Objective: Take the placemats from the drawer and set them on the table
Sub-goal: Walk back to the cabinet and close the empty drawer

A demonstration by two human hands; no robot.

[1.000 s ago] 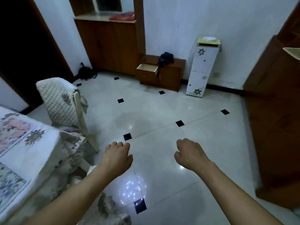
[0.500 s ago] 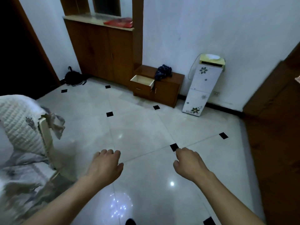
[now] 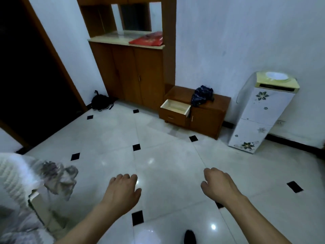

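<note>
A low brown cabinet (image 3: 209, 118) stands against the far wall, and its left drawer (image 3: 175, 110) is pulled out; the pale inside shows no placemat from here. My left hand (image 3: 123, 191) and my right hand (image 3: 218, 185) hang over the white tiled floor, well short of the drawer. Both hands hold nothing, with fingers loosely curled downward. The table is out of view; only a chair (image 3: 19, 180) with a white knitted cover and floral cloth shows at the lower left.
A tall wooden cupboard (image 3: 130, 74) with a red packet (image 3: 147, 38) on its counter stands left of the low cabinet. A dark cloth (image 3: 202, 94) lies on the low cabinet. A white water dispenser (image 3: 260, 113) stands to its right, a dark doorway (image 3: 29, 76) at left.
My view has moved away from the table and toward the far wall; the drawer and cupboard are nearer and larger. The table has left the view. Both hands stay empty in front of me.
</note>
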